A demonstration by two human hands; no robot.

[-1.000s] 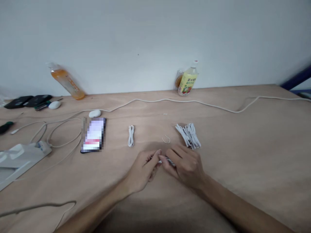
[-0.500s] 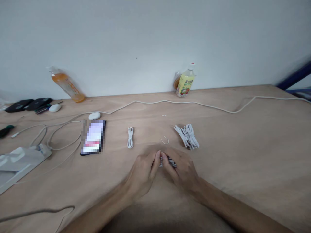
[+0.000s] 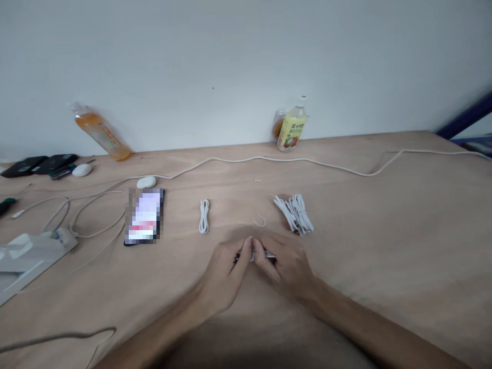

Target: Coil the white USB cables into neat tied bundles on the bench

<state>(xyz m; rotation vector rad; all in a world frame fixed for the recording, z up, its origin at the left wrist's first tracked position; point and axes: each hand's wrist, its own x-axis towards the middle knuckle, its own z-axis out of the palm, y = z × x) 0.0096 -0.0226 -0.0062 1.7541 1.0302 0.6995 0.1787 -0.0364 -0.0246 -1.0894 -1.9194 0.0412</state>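
Observation:
Both thumbs meet over a bundle of white cable [image 3: 270, 255], mostly hidden by the fingers. My left hand [image 3: 226, 269] is closed on its left end, and my right hand [image 3: 291, 262] grips the right side. Just beyond the hands lies a thin curved white tie [image 3: 260, 221], with a smaller white piece [image 3: 258, 180] farther back. To the left, one folded white cable [image 3: 204, 216] lies alone. On the right rests a pile of several folded white cables [image 3: 295, 214].
A phone [image 3: 145, 216] lies at left, near a white oval case [image 3: 146, 182] and a white power strip [image 3: 38, 259]. A long white cord [image 3: 261, 158] crosses the table's rear. An orange bottle [image 3: 103, 134] leans on the wall; a yellow-labelled bottle [image 3: 292, 125] stands there.
The hands stay together at the same place, with the grip on the cable bundle shifted slightly; dark parts now show by the left fingers. The whole view has moved a little.

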